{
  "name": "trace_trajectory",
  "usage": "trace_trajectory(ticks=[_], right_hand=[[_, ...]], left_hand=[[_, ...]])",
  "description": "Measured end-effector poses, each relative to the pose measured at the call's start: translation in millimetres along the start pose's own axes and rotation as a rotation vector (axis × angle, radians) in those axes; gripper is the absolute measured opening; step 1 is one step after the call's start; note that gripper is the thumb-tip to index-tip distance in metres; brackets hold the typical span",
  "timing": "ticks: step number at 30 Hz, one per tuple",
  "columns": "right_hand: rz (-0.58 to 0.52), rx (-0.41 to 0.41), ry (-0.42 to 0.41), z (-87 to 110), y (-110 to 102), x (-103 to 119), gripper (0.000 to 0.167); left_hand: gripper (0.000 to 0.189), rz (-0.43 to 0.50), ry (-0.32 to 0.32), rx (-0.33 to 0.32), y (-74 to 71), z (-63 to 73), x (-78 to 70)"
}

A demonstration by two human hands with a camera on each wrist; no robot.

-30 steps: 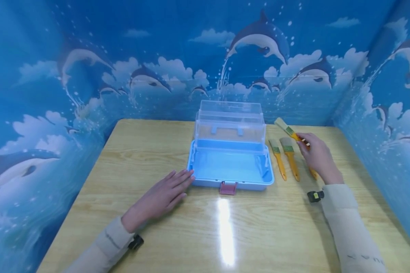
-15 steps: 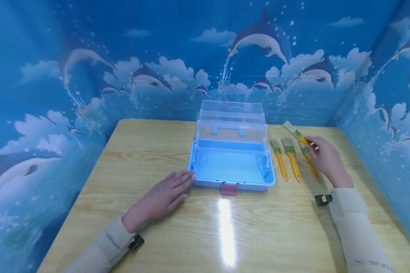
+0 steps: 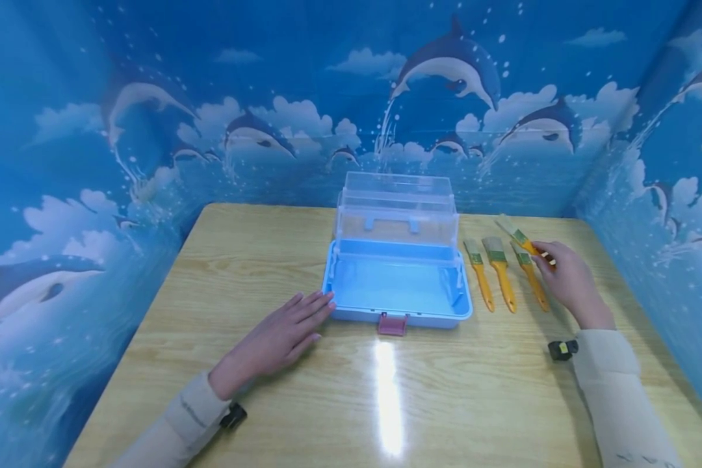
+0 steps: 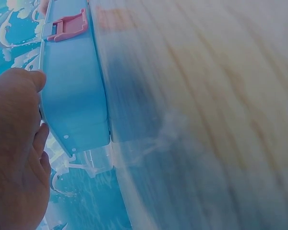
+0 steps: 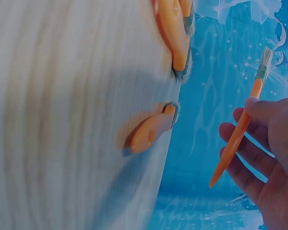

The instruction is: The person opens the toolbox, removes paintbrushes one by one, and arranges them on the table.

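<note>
My right hand (image 3: 570,276) pinches a paintbrush (image 3: 520,239) by its orange handle, bristles pointing up and to the left in the head view. In the right wrist view the thumb and fingers of that hand lie along the handle of the brush (image 5: 245,117), held above the table. Beneath and left of it, three more paintbrushes lie side by side: a narrow one (image 3: 480,276), a wide one (image 3: 500,273) and another (image 3: 530,276). My left hand (image 3: 275,335) lies with straight fingers, its fingertips at the front left corner of a light blue plastic box (image 3: 398,286).
The box's clear lid (image 3: 394,208) stands raised at the back, and a pink latch (image 3: 392,325) hangs from its front. Wooden table (image 3: 240,260) surface surrounds everything. A blue dolphin-printed curtain (image 3: 304,149) closes off the back and sides.
My right hand has moved to the right and slightly toward me with the paintbrush, uncovering the rightmost brush on the table. My left hand stays at the box corner.
</note>
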State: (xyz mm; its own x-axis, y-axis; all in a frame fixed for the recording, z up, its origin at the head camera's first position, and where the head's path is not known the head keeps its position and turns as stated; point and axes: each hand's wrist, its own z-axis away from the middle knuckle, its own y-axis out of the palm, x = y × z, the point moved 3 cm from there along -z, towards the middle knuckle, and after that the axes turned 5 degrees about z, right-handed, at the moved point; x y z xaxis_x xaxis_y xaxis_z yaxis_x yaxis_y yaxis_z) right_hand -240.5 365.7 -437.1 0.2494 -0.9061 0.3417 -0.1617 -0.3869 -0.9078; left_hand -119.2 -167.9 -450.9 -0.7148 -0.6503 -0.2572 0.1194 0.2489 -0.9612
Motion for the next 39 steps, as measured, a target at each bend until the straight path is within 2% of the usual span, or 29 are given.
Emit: trace_trajectory(ticks=[8,20,39], right_hand=[[0.023,-0.013,0.010,5.5,-2,-6,0.036],[0.009,0.036,0.038,13.2,-2,-23,0.037],[0.103,0.120,0.150,22.5,-4,-47,0.037]], left_hand=[[0.059,-0.003,-0.003,0.006,-1.0,-0.8,-1.3],[0.060,-0.022,-0.012,0.008,0.5,-0.7,-0.5],[0.062,-0.052,-0.014,-0.004,1.6,-0.7,-2.6]])
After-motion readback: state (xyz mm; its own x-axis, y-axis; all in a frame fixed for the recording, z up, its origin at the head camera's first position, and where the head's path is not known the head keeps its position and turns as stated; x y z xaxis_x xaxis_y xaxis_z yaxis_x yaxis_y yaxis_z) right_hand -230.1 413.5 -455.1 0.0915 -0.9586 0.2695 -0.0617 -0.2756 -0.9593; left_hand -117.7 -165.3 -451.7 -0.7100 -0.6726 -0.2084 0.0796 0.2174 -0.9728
